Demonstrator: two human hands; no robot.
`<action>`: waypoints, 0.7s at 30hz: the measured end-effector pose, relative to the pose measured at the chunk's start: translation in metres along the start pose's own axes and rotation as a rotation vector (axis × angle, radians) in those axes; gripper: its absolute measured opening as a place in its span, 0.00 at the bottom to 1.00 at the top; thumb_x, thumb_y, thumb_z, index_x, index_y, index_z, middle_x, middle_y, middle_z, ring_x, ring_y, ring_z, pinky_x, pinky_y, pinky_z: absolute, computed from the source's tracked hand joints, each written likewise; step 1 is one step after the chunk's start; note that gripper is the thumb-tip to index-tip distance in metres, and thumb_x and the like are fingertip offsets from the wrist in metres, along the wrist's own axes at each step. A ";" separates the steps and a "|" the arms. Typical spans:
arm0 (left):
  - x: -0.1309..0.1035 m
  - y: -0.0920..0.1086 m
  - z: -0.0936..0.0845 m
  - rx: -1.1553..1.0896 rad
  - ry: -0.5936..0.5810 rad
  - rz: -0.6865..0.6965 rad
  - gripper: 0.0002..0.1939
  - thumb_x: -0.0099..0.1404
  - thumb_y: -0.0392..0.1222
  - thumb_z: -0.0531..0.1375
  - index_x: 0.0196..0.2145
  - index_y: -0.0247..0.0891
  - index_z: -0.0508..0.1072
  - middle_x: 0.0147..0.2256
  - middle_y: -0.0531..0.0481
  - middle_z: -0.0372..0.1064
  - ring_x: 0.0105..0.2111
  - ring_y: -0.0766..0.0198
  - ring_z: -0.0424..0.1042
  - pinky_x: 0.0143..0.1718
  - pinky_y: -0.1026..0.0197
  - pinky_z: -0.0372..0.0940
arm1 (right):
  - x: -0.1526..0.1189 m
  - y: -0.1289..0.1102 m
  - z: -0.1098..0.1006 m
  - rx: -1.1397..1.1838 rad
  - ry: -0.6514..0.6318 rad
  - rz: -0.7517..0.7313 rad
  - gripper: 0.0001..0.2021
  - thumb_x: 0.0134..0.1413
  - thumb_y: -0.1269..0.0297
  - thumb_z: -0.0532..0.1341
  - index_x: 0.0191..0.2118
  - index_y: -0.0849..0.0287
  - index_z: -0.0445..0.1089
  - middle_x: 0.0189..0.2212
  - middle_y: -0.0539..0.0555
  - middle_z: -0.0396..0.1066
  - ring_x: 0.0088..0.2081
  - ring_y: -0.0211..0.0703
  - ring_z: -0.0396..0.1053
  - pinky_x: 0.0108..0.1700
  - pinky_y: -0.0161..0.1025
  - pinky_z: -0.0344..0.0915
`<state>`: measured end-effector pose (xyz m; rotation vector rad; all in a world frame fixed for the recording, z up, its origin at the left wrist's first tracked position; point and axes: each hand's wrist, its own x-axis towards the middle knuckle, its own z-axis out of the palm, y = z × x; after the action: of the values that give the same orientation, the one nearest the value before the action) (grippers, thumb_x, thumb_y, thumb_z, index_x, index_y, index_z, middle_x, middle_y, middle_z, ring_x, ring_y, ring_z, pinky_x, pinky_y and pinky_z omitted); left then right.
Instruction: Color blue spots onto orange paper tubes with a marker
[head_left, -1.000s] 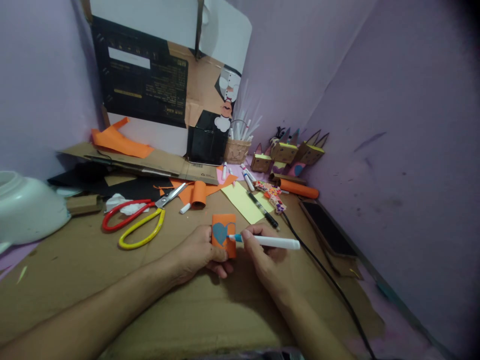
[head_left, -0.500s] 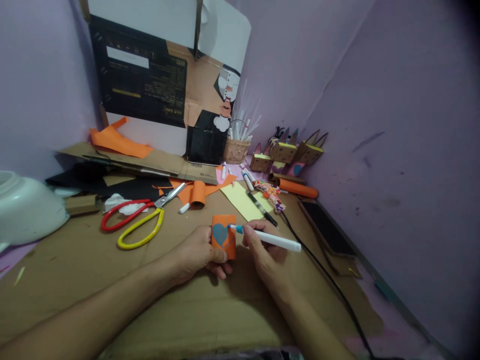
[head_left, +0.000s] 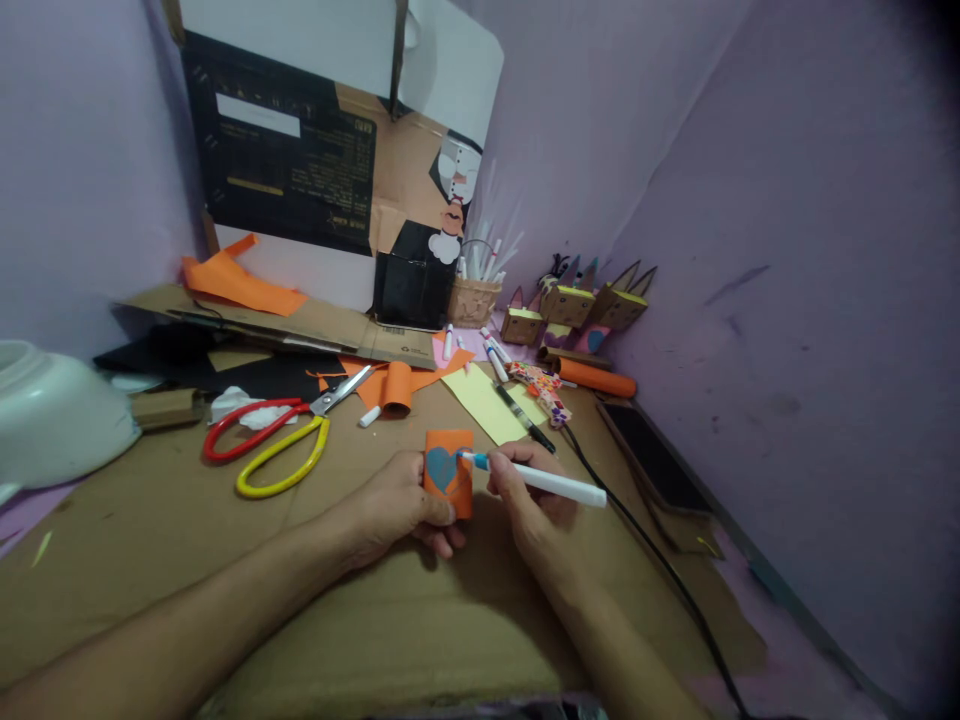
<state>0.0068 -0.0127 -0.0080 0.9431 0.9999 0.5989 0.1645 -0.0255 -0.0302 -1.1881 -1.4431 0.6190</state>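
My left hand [head_left: 409, 505] is closed around a small orange paper tube [head_left: 459, 490], thumb across its lower front. A blue-grey heart [head_left: 441, 468] is drawn on the tube's face, its left part filled and its right edge outlined. In my right hand [head_left: 532, 490] is a white marker [head_left: 559, 483] with a blue collar, its tip at the heart's upper right. Behind my hands lie a black pen [head_left: 525, 415] and yellow paper [head_left: 480, 400]. Scissors [head_left: 300, 430] with one red and one yellow handle rest to the left.
Another orange tube [head_left: 397, 390] and a white cap [head_left: 370, 416] lie beyond my hands. A flower-patterned glue gun [head_left: 544, 385] trails a black cord [head_left: 660, 550] on the right, near a phone [head_left: 660, 460]. A white bowl [head_left: 60, 425] stands left; cardboard animal figures [head_left: 570, 303] sit at the back.
The marker has shifted very slightly to the right with my right hand, its tip still by the heart's right lobe. My left hand keeps the tube in place.
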 end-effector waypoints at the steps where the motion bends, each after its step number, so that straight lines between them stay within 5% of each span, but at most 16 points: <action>1: 0.000 0.000 0.000 0.000 0.002 -0.001 0.11 0.43 0.29 0.60 0.29 0.32 0.69 0.21 0.52 0.69 0.20 0.65 0.72 0.19 0.66 0.68 | 0.000 -0.001 0.000 -0.002 -0.001 -0.002 0.10 0.57 0.57 0.59 0.30 0.58 0.70 0.23 0.49 0.69 0.24 0.37 0.65 0.24 0.32 0.58; 21: 0.001 0.000 0.000 -0.006 0.024 0.003 0.11 0.42 0.29 0.60 0.27 0.33 0.68 0.21 0.51 0.69 0.21 0.64 0.72 0.19 0.65 0.68 | -0.001 -0.008 -0.001 0.012 -0.077 0.020 0.11 0.54 0.59 0.59 0.26 0.59 0.69 0.16 0.46 0.65 0.17 0.33 0.60 0.18 0.30 0.54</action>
<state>0.0075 -0.0120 -0.0086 0.9339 1.0176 0.6171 0.1631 -0.0295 -0.0234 -1.1817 -1.4919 0.6925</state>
